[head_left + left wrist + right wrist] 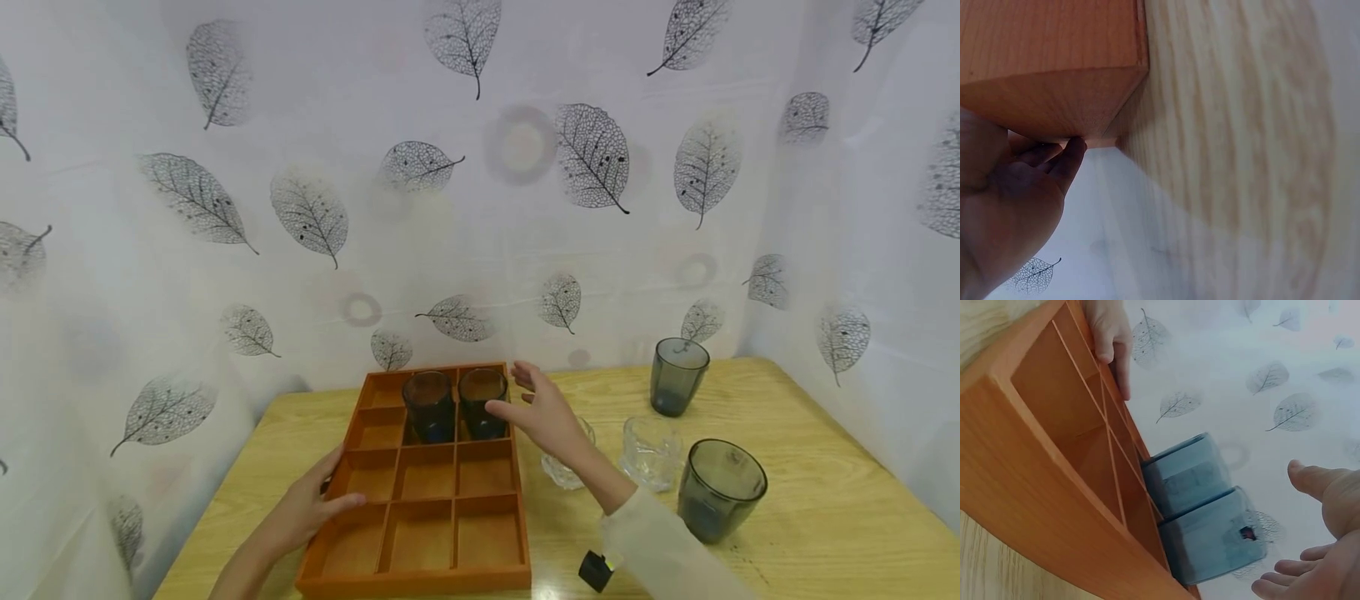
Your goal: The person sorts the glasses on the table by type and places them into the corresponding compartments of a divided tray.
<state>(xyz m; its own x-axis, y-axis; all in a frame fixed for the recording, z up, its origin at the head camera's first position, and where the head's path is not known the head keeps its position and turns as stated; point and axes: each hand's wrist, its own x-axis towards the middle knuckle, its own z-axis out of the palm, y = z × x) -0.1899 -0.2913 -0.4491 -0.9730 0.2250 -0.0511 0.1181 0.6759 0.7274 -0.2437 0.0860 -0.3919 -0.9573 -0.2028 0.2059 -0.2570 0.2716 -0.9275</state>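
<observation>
A reddish-brown wooden compartment tray lies on the table. Two dark glass tumblers, a left one and a right one, stand side by side in its cells in the second row from the back. My left hand grips the tray's left wall, thumb over the rim and fingers along the outer side. Beside the right tumbler, my right hand is held with fingers spread and nothing in it. In the right wrist view, a gap separates the right hand from the tumblers.
Right of the tray, two clear glass cups, one partly behind the right forearm and another, stand on the table. Two more dark tumblers, a rear one and a front one, are farther right. A small black object lies near the sleeve.
</observation>
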